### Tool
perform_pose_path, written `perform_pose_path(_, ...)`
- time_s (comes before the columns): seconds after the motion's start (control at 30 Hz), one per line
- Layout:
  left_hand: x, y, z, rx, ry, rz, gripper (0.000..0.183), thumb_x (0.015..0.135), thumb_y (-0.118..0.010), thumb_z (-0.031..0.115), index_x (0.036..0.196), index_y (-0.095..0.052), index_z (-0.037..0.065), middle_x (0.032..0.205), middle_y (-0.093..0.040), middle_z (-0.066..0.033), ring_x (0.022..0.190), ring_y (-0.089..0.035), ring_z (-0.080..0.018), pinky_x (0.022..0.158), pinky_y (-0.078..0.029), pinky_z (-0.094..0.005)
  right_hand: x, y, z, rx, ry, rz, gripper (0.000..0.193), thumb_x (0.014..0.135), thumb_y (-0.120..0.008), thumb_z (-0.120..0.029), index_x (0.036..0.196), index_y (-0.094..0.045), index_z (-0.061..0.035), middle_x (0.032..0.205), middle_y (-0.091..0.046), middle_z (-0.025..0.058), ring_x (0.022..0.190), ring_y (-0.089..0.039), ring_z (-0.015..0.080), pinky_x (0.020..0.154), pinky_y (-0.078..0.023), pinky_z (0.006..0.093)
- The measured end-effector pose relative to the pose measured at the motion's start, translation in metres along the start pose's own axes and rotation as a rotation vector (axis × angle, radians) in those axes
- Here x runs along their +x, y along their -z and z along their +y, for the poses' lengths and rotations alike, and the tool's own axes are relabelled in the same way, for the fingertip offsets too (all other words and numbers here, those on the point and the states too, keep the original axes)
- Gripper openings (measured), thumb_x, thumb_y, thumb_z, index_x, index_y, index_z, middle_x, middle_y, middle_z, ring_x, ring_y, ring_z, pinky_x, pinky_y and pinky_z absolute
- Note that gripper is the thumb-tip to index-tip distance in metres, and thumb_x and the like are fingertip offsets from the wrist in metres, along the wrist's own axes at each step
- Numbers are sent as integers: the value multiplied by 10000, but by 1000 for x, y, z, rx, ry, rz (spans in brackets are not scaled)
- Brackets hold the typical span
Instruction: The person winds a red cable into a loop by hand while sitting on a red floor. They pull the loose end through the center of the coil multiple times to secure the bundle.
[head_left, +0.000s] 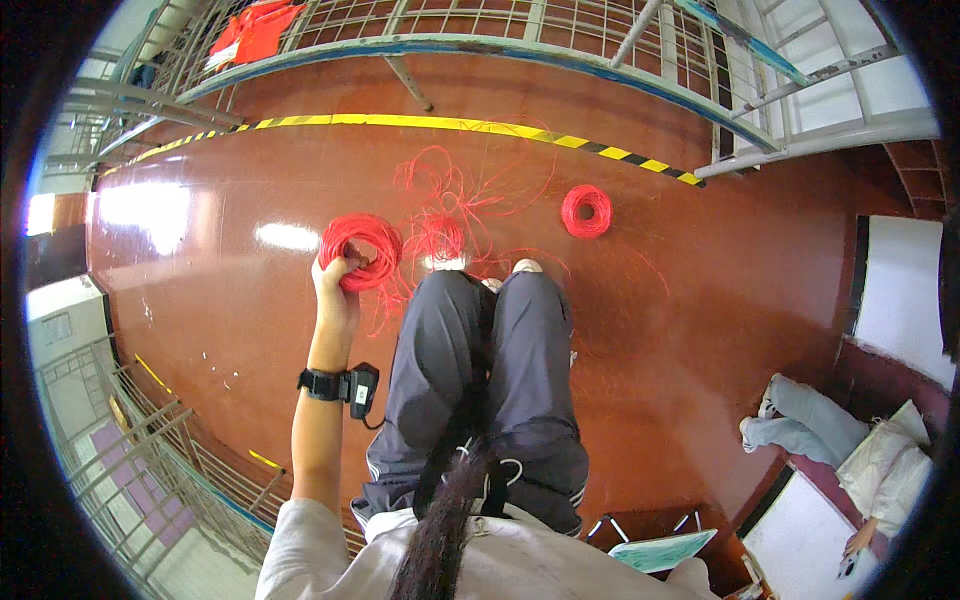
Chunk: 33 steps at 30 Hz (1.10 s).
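Spreading across most of the view, the glossy red-brown floor (700, 330) lies beneath everything else. A grey metal rack (480, 45) bends along the top, with orange cloth (265, 28) upon it at the left, and another rack (160, 470) stands at lower left. In the middle are the person's dark trousers (530, 370), knees side by side. Toward the right edge is a co-worker (815, 420) in pale clothes, legs stretched to the left.

Yellow and black tape (400, 120) crosses the floor below the upper rack. Just beyond the knees, a tangle (437, 238) of red cord sprawls in loose loops, single strands trailing off to the right. A stool (660, 550) with a green top sits at the bottom, right of the trousers.

Left of the tangle, a red coil (385, 235) is raised above the floor in the left hand (335, 285), its fingers curled around the near side and into the ring. The right hand is out of view, so its state cannot be told. The smaller second coil (587, 229) lies flat to the tangle's right. A black band (322, 384) circles the left wrist.
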<state>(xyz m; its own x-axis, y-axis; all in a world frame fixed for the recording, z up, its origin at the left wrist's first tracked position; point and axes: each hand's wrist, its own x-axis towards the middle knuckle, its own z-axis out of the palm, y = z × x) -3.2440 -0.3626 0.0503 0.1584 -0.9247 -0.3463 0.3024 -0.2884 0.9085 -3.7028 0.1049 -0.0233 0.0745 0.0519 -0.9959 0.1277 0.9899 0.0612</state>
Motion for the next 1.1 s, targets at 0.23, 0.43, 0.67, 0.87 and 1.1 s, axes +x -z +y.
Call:
perform_pose_path(0.23, -3, 13, 8, -252, -132, -17, 173, 667, -506, 24, 839, -515, 31, 756, -493, -14, 692, -507, -131, 665, -437, -268, 6, 49, -90, -273, 80, 52, 600, 770, -467, -610, 889, -651, -52, 1129, -543, 188, 1081, -486, 305, 941, -357, 397)
perform_pose_path(0.43, -39, 27, 32, -281, -234, -85, 231, 669, -481, -3, 893, -537, 12, 760, -506, -18, 648, -509, -117, 618, -443, -254, -11, -23, -232, -903, 458, 219, 656, 751, -456, -670, 789, -694, -60, 1058, -590, 201, 1029, -527, 327, 923, -376, 399)
perform_pose_path(0.67, -87, 37, 98, -158, -333, -172, 303, 636, -515, -7, 934, -562, -27, 834, -590, -53, 730, -560, -129, 676, -454, -248, -144, -161, -359, -1460, 1239, 701, 486, 842, -498, -472, 680, -669, -48, 655, -622, 133, 618, -601, 270, 644, -472, 355)
perform_pose_path(0.87, -92, 48, 125, -124, -423, -272, 346, 623, -534, 5, 964, -565, -39, 864, -603, -55, 744, -567, -121, 683, -459, -247, -284, -319, -364, -1201, 1865, 310, 497, 835, -575, -331, 1241, -435, -81, 1043, -621, 123, 1007, -574, 250, 878, -416, 342)
perform_pose_path(1.1, -124, 35, 137, -136, -422, -393, 456, 580, -564, -5, 1034, -541, -37, 929, -608, -68, 830, -582, -131, 778, -458, -259, -273, -397, -375, -1273, 1869, -234, 843, 729, -695, -383, 1365, -234, -76, 1289, -433, 179, 1181, -435, 258, 957, -366, 358)
